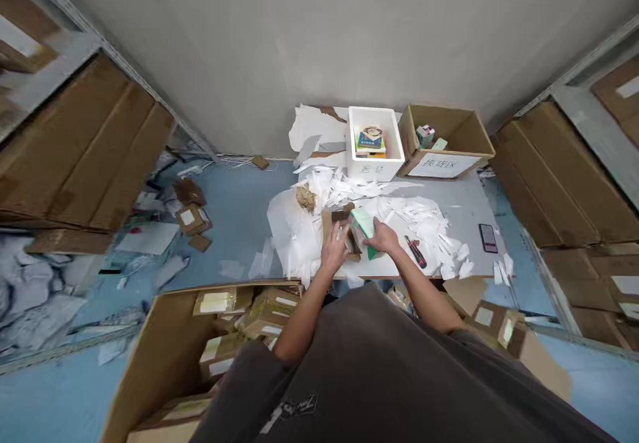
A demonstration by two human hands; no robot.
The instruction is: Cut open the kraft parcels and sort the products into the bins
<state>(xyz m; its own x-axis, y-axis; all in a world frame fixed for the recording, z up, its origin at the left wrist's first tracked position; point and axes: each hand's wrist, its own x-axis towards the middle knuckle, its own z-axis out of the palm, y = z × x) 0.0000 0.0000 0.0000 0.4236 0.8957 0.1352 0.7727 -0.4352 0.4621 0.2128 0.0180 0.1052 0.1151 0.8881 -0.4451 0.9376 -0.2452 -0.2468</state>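
Note:
A small open cardboard box stands near the front edge of the table, among shredded white paper. Held over its right side is a white and green box, tilted, with my right hand closed on its right end. My left hand is at the front of the cardboard box, fingers bent and apart, seemingly with nothing in them. To the right of my right hand lies a red and black cutter. Crumpled brown paper rests behind and left of the cardboard box.
At the table's back stand a white bin with books and a labelled carton with small boxes. A phone lies at the right. A large carton of parcels is at front left. Shelves with cartons flank both sides.

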